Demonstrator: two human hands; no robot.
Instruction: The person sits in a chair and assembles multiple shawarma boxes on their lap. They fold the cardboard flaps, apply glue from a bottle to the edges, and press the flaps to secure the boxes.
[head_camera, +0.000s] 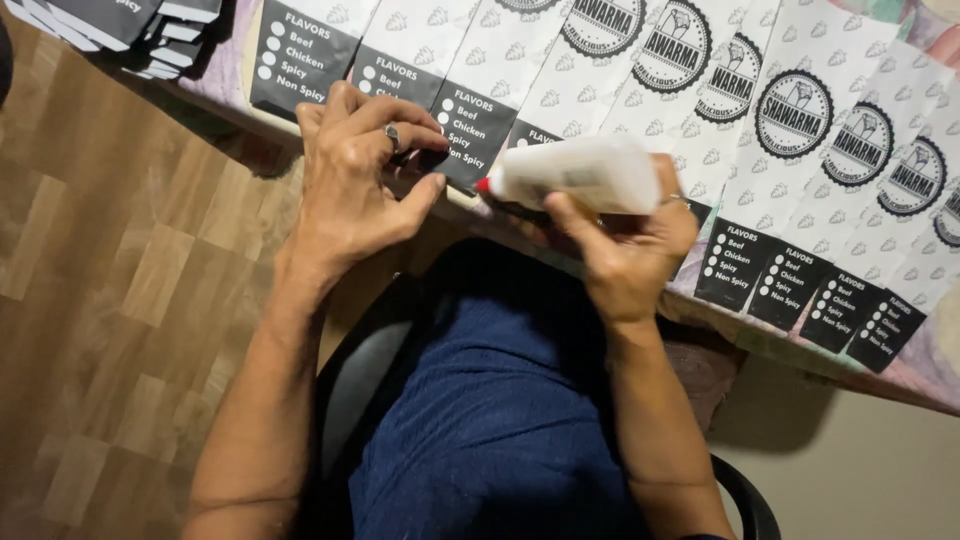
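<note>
Overhead, the view falls on a person seated in a dark chair (350, 390), blue-clad lap (500, 420) below, with both bare hands raised to the near edge of a table (790, 345). A row of white paper sleeves (800, 190) with black printed bottoms lies side by side along that near edge, overlapping slightly and running from the table's left end toward the right.

The right hand (625, 255) is wrapped around a white squeeze bottle (585, 172) with a red tip, held lying on its side with the nozzle pointing left, just at the table's near edge. The tip sits close to the black bottom of 1 sleeve (470, 135).

The left hand (360, 175), a ring on 1 finger, has nothing clasped in it; its fingertips (432, 140) curl down and press on the bottom end of that same sleeve, thumb stretched toward the nozzle. The 2 hands are near each other but apart.

A stack of dark folded sleeves (140, 30) rests at the table's far-left corner. Wood-patterned floor (120, 300) shows to the left.
</note>
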